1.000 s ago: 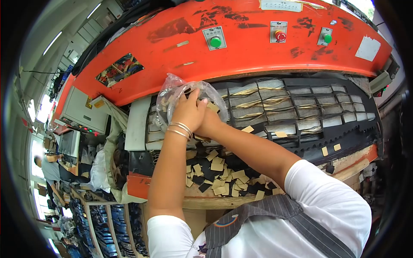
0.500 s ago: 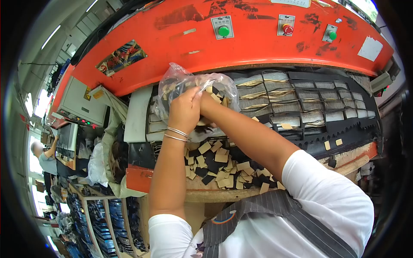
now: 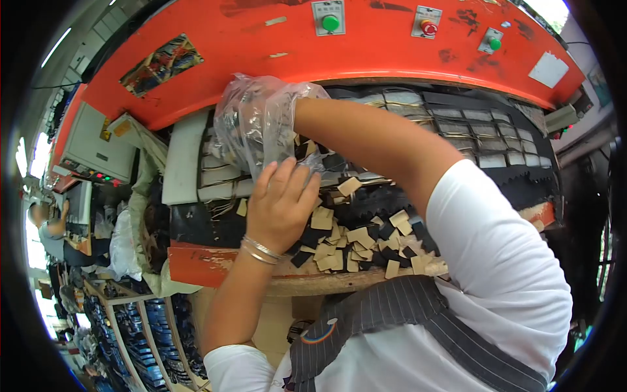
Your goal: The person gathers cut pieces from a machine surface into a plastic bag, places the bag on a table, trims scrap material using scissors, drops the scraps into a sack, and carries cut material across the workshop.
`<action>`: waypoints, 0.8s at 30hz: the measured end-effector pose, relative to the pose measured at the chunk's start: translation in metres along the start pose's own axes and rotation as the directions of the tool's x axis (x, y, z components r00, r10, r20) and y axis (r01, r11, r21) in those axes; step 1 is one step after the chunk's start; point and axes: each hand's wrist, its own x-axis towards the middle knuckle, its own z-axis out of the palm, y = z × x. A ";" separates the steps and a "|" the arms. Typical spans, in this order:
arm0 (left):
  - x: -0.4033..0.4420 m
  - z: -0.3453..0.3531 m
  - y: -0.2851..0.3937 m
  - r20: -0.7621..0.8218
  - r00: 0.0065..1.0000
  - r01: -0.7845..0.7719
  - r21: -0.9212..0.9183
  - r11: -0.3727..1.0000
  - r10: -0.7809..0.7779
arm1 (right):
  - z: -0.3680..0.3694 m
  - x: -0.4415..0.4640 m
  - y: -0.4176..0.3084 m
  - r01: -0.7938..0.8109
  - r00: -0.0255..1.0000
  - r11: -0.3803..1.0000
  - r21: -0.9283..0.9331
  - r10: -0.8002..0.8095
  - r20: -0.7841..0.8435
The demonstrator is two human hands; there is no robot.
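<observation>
A clear plastic bag [image 3: 238, 130] lies over the cutting bed, with small tan and black pieces showing in and below its mouth. My right hand [image 3: 277, 117] is inside the bag up to the wrist; the crumpled plastic blurs its fingers, and what they hold does not show. At the bag's lower edge is my left hand [image 3: 279, 206], back upward, fingers stretched out against or just over the plastic. Loose tan and black rectangular pieces [image 3: 359, 238] are heaped along the front of the bed, to the right of my left hand.
Behind the bed runs an orange machine beam [image 3: 366, 55] with green buttons and a red one. A black cut-out sheet [image 3: 516, 186] covers the bed's right side. A white block [image 3: 186, 157] lies left. Shelving [image 3: 150, 340] stands lower left; another person [image 3: 52, 228] is far left.
My left hand has let go of the gathered bag, dropped lower and spread its fingers. My right hand has gone deeper into the bag, up and left. The whole view has shifted slightly.
</observation>
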 end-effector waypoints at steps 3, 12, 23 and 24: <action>-0.018 0.035 0.003 0.172 0.978 0.073 0.264 0.962 -0.121 | 0.100 0.004 0.046 0.143 0.963 0.960 -0.242 -0.191 -0.188; -0.017 0.057 0.062 0.064 0.994 0.084 0.096 0.992 -0.090 | -0.013 -0.124 0.004 0.052 0.991 0.998 0.022 -0.054 0.122; -0.011 0.070 0.056 0.215 0.899 0.373 0.085 0.924 -0.383 | 0.039 -0.229 0.071 0.082 0.948 0.833 0.547 -0.234 0.216; -0.009 0.068 0.053 0.220 0.895 0.377 0.095 0.922 -0.388 | 0.047 -0.234 0.069 0.090 0.946 0.828 0.553 -0.244 0.211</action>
